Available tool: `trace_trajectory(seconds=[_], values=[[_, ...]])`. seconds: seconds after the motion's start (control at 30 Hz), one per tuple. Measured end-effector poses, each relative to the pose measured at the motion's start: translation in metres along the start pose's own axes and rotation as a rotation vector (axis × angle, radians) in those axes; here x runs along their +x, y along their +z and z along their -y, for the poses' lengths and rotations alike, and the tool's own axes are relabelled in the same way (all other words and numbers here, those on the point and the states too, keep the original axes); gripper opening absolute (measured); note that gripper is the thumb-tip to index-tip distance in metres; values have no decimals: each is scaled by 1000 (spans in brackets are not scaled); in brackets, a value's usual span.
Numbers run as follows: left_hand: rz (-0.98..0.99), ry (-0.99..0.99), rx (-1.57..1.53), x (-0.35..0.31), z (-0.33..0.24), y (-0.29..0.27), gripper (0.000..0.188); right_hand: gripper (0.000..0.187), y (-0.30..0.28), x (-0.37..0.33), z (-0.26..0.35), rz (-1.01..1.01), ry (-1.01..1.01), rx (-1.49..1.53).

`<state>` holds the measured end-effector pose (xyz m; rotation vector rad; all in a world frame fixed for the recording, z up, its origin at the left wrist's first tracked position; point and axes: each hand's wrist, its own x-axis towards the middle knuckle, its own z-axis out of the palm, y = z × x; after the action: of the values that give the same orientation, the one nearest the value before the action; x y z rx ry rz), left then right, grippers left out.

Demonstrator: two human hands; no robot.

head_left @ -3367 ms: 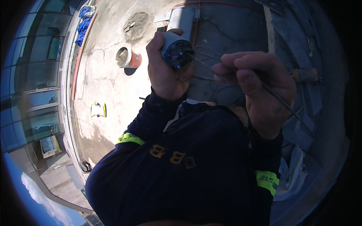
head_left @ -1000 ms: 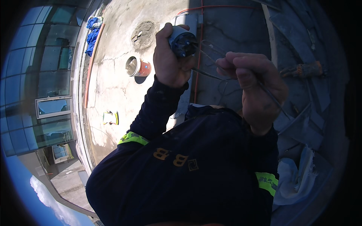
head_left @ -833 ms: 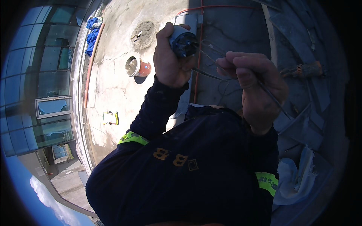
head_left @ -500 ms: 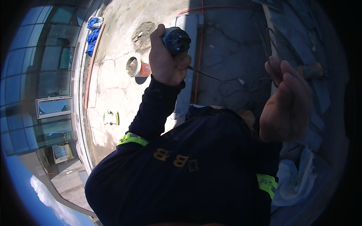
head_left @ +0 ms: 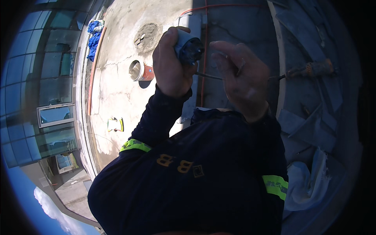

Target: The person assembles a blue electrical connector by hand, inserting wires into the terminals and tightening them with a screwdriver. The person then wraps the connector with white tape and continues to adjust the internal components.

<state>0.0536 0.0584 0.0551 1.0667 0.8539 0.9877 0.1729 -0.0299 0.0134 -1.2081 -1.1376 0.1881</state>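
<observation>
My left hand (head_left: 170, 68) is wrapped round a stubby cylinder (head_left: 190, 49), pale grey-blue on its side, with a dark, ridged end. It looks like a large electrical connector, but shadow hides the detail. A dark cord (head_left: 209, 76) runs from beside that hand and passes behind my right hand (head_left: 244, 76). My right hand is raised just right of the cylinder, apart from it, with its fingers bent in toward the thumb. What those fingers hold, if anything, I cannot make out.
A power tool (head_left: 311, 69) with an orange part lies at right among grey boards (head_left: 313, 123). A whitish cloth (head_left: 307, 186) lies below. Left of my hands are a bucket (head_left: 147, 73), a mortar heap (head_left: 147, 37) and an orange pipe (head_left: 95, 74). A red hose (head_left: 231, 5) crosses behind.
My right hand has swung left from beside the dark cord loops to near the cylinder, its fingers now more bent. My left hand still holds the cylinder, now tilted slightly differently.
</observation>
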Motion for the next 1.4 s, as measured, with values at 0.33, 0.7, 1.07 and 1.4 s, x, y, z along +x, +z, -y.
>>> trace_trajectory(seconds=[0.33,0.7,1.07,1.4], values=[[-3,57,22,-6,0,4,38,29,9,1,-9,-79,-215,-40],[-15,105,54,-6,5,13,36,22,5,9,-19,-112,-386,-34],[73,-172,-105,3,1,2,52,6,-15,-19,-38,-266,-41,-217],[254,-337,-347,15,3,-22,57,31,-16,-42,-44,-6,614,92]])
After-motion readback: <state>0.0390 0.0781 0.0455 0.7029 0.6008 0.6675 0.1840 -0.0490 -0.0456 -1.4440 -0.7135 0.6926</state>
